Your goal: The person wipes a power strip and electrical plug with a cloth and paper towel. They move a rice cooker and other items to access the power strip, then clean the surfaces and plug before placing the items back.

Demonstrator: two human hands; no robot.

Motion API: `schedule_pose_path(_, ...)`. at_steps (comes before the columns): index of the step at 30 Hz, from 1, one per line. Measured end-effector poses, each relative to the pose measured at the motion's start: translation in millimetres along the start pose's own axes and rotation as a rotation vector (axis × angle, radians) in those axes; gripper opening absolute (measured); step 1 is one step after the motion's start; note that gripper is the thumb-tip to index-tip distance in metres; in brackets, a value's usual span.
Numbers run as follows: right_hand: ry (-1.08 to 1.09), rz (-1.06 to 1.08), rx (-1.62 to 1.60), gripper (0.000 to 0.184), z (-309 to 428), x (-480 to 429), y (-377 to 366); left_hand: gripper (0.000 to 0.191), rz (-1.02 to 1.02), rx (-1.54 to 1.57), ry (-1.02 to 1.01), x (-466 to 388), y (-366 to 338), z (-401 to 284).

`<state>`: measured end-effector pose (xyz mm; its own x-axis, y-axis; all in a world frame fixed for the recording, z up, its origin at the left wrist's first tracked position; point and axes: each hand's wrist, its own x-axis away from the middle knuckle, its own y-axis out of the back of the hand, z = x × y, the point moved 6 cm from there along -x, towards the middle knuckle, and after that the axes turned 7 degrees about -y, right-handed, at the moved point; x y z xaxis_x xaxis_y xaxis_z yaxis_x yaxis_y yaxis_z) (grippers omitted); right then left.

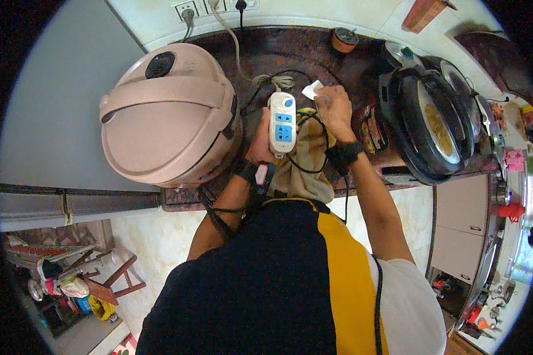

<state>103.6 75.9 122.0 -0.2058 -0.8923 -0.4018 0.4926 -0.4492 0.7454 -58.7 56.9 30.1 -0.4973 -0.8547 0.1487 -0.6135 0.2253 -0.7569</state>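
Observation:
My left hand (260, 141) grips a white power strip (288, 148) from its left side, with its blue sockets and round blue switch facing up. Between the fingertips of my right hand (338, 111) is a small folded white tissue or cloth (312, 90), just right of the strip and apart from it. The strip's pale cord (283, 81) lies bundled on the dark countertop (266, 51). Under the strip, a beige and brown cloth (312, 171) drapes toward the counter's front edge. A black cable (326, 155) loops across this cloth.
A large pink electric cooker (160, 133) stands at left, beside a grey cabinet or refrigerator panel (66, 97). Black round cookware (404, 120) crowds the right, near a dark patterned packet (372, 133). An orange-sided round tin (344, 41) sits behind. Wall sockets (187, 9) hold plugs.

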Motion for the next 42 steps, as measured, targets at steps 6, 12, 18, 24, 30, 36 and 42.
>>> schedule_pose_path(6,0.275,0.062,0.052,0.017,63,19,-15,0.061,-0.053,0.050,0.006,-3,8,1)
schedule_pose_path(12,0.184,-0.115,0.201,0.017,76,1,-17,0.058,-0.074,0.013,0.029,2,3,3)
schedule_pose_path(18,0.247,-0.046,0.166,0.015,94,5,-16,0.060,-0.052,0.024,-0.037,-2,0,-1)
schedule_pose_path(24,0.346,0.111,0.105,0.015,95,8,-23,0.054,-0.002,0.175,-0.062,-5,8,-3)
schedule_pose_path(30,0.344,-0.026,0.163,0.016,83,10,-23,0.058,-0.036,0.125,-0.107,-8,6,-5)
schedule_pose_path(36,0.050,-0.021,0.248,0.016,34,-19,-20,0.067,-0.191,0.012,-0.100,-4,16,-5)
schedule_pose_path(42,0.148,-0.048,0.003,0.012,54,22,-11,0.062,-0.098,0.154,-0.123,-10,15,-6)
